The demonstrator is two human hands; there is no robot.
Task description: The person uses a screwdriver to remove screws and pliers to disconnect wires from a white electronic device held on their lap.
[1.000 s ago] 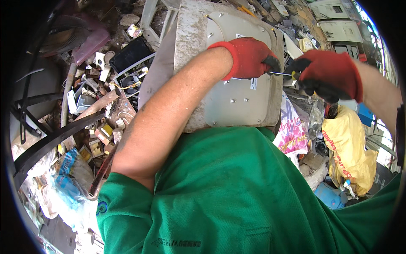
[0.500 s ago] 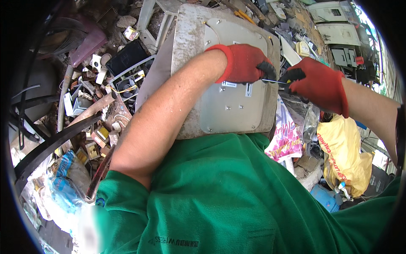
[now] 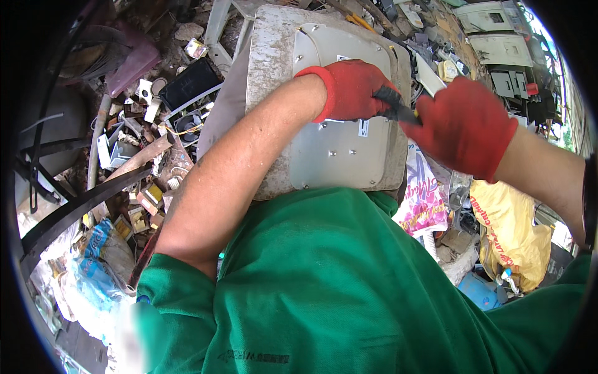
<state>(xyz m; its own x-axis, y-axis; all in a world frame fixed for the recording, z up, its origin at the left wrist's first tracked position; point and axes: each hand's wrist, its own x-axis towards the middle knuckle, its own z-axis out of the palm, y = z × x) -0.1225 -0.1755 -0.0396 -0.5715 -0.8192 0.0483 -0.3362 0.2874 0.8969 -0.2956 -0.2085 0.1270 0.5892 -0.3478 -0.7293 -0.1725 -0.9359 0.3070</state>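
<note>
Both my hands wear red gloves with black fingers. A pale, flat panel point(image 3: 336, 168) with rounded corners, small studs and a few labels lies on a larger grime-stained board point(image 3: 268, 75) in front of my body. My left hand point(image 3: 358, 90) is closed over the panel's right part; what its fingers grip is hidden. My right hand point(image 3: 464, 128) is closed just beyond the board's right edge, its fingertips meeting the left ones. In it is a screwdriver point(image 3: 416, 114), of which only a small dark and yellow bit shows; its shaft is out of sight.
Scrap and small parts cover the ground on the left, with a black box point(image 3: 190, 84) among them. At the right lie a pink-and-white bag point(image 3: 423, 199), a yellow bag point(image 3: 511, 230) and a blue container point(image 3: 483, 290). White casings point(image 3: 498, 50) stand at the far right.
My right hand has moved left against the left hand and turned, so the thin metal shaft seen before is now hidden. The left hand has shifted only slightly.
</note>
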